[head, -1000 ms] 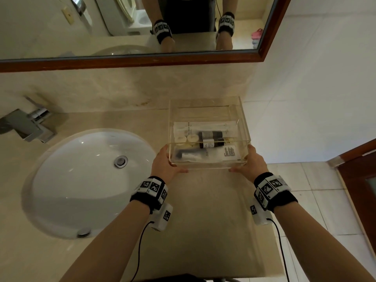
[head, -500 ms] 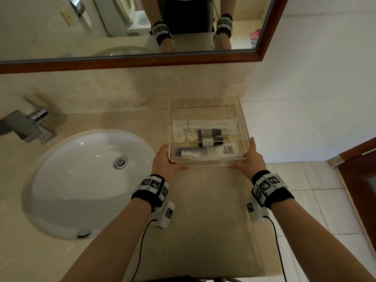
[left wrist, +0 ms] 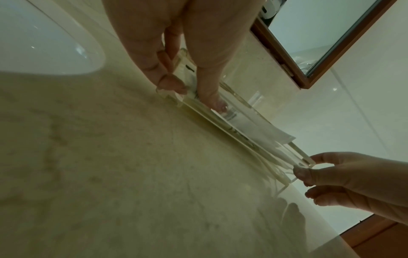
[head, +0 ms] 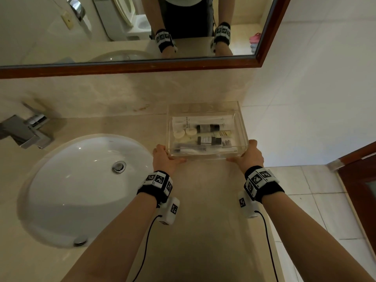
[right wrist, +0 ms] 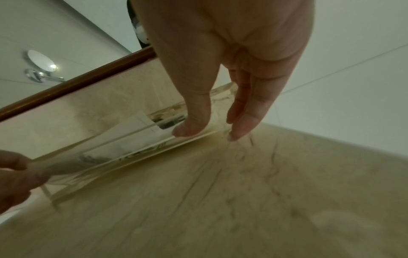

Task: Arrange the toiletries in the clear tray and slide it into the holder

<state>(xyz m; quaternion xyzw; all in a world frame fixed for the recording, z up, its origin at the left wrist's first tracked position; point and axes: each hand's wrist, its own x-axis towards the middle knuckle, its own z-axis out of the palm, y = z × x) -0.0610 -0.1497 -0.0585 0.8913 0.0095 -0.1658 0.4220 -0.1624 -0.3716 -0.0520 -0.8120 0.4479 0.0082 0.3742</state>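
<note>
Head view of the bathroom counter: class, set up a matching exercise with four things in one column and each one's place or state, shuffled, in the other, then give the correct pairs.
Things:
1. clear tray
2. sink
3. faucet
4. mirror

Places or states:
A. on the wall above the counter, wooden frame
B. held at its near corners by the left hand and right hand
C. white bowl set in the counter, left of the tray
D. chrome, at the far left edge

Pairs: 1-B, 2-C, 3-D, 4-A
</note>
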